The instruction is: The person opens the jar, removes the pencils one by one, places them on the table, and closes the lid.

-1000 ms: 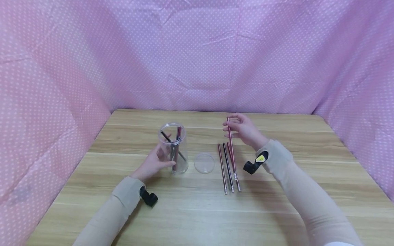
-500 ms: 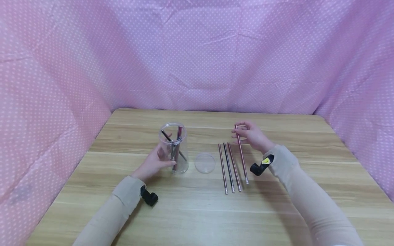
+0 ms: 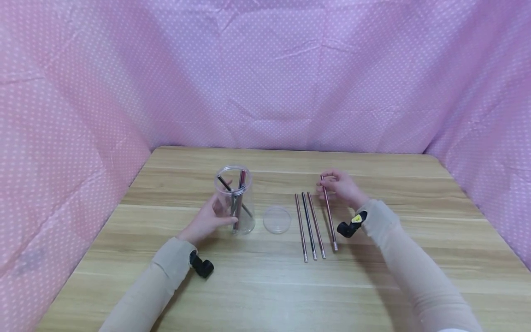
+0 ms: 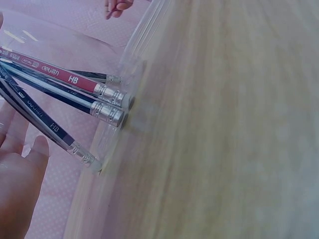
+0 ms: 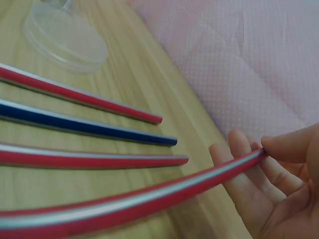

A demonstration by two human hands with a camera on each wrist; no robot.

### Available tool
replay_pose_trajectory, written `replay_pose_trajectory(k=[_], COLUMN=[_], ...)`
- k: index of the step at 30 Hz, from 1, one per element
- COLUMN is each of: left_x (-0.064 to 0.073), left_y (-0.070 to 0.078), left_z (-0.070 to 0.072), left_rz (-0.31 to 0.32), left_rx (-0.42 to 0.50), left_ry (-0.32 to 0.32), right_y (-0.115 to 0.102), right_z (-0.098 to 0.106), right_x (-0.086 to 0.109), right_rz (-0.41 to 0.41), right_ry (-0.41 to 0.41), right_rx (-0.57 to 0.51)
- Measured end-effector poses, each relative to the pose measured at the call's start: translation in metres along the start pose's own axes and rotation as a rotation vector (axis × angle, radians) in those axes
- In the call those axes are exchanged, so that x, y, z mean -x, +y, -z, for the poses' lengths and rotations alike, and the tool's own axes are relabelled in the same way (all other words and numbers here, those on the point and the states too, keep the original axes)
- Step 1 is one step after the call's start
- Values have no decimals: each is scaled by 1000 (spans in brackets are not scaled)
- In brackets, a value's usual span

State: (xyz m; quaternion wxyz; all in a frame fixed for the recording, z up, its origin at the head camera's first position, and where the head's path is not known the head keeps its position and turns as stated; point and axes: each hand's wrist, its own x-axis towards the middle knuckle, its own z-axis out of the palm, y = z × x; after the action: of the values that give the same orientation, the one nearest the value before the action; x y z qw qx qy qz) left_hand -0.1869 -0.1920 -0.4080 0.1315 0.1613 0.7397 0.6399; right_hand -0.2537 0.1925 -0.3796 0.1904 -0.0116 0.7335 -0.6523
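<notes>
In the head view my left hand (image 3: 206, 221) holds an upright clear jar (image 3: 249, 225) around its left side. Several red and dark pencils lean in it; the left wrist view shows a red pencil (image 4: 62, 73) with its eraser end down. My right hand (image 3: 342, 189) pinches the far, eraserless end of a red pencil (image 3: 330, 216) between thumb and fingers, its eraser end pointing toward me. To its left lie a red pencil (image 3: 316, 226), a dark blue pencil (image 3: 309, 226) and another red pencil (image 3: 301, 228), roughly parallel. Whether the pinched pencil's eraser touches the table is unclear.
A round clear lid (image 3: 276, 220) lies flat between the jar and the pencils. Everything stands on a wood-grain table (image 3: 257, 290). Pink dotted cloth (image 3: 282, 92) hangs behind the table and along both sides.
My right hand has carried its red pencil rightward, away from the other red one it overlapped, and lowered it toward the table. The left hand and jar have stayed in place.
</notes>
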Motion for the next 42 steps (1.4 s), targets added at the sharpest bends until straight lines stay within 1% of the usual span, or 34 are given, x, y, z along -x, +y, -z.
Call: replay_pose_trajectory(k=[8,13,17,21,27,30,35,37,42], left_x=[1,2,1,1,2,2,3,3,2], left_y=[1,1,1,1,0,0,1,1,0], left_z=[1,1,1,2,2,2,1,1,3], left_rz=[-5,-17,-24,-23,-21,-26,-26,-26,-28], left_rx=[0,20,30,32,48,47,37,32,32], left_ry=[-5,-15,-22,-24,-34,-34,-34,-34,-32], right_y=[13,19,23,26,28,29,29,29,24], right_z=[1,-2,-3,-2,-1,-1,-2,-3,-9], right_x=[-4,-6,-7,-7,-6,-6,-5,-6,-6], right_rz=[-12,-20,-18,-18,-25,-37,-54,-58,-40], right_ry=[23,12,7,11,-28,-24,-10,-8,3], right_rx=[-26,-39,-18,26,49,62,169,229,373])
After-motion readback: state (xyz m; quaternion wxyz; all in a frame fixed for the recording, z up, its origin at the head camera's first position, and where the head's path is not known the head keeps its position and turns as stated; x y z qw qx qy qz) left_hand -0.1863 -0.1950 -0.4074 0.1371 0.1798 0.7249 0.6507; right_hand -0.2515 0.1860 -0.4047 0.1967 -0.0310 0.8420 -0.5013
